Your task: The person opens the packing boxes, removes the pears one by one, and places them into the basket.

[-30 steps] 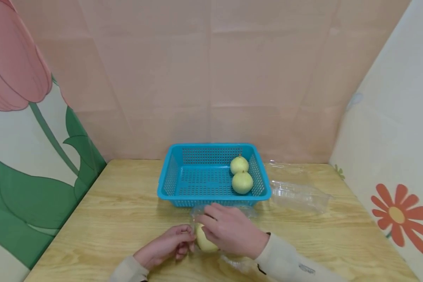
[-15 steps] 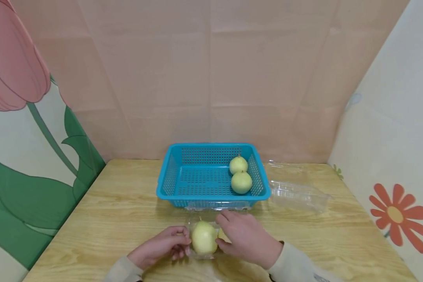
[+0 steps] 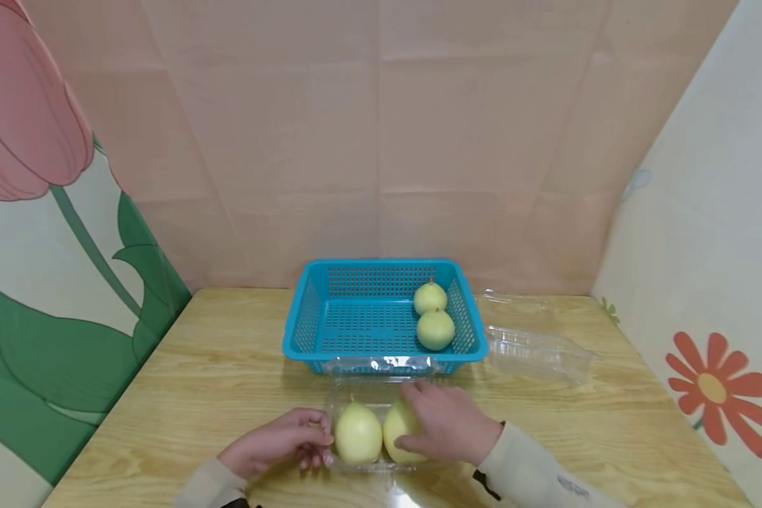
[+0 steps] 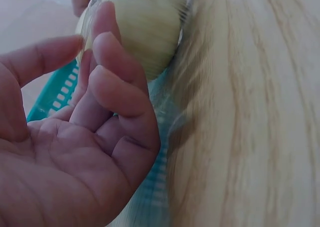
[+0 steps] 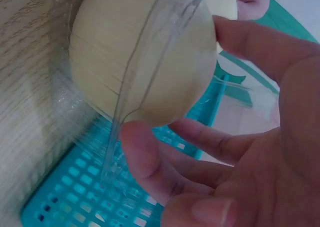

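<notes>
Two pale yellow-green pears sit side by side in a clear plastic clamshell box at the table's front, its lid raised at the back against the basket. The left pear stands with its stem up. My left hand pinches the box's left wall between thumb and index finger; in the left wrist view the other fingers curl loosely beside it. Around the right pear my right hand curls from the right, thumb on its near side. The right wrist view shows the plastic edge crossing this pear.
Behind the box stands a blue perforated basket with two more pears along its right side. Another clear plastic box lies open to the right of the basket. A pink cloth backdrop rises behind the wooden table.
My right hand has brought the right pear down beside the left one, uncovering both from above. The box has shifted slightly left, with my left hand still at its wall.
</notes>
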{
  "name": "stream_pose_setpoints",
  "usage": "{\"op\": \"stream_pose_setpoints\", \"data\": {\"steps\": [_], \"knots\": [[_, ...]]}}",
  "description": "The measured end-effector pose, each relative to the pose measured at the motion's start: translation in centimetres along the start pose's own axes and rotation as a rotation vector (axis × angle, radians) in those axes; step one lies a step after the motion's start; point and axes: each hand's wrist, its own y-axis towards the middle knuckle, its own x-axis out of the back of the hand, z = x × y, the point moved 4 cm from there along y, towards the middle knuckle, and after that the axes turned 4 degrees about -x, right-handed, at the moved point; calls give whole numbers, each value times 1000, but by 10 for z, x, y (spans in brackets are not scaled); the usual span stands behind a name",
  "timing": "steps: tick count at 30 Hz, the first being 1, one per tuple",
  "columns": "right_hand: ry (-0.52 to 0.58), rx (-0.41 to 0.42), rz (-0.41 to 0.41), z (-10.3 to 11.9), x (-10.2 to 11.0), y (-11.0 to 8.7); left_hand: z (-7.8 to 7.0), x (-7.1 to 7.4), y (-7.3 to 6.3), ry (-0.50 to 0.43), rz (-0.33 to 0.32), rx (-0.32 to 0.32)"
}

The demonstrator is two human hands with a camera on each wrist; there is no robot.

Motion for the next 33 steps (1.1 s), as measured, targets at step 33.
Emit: {"op": "stream_pose_setpoints", "data": {"steps": [33], "knots": [[154,-168,279,4,-16,17,-7,16,4,106,-194,94]]}}
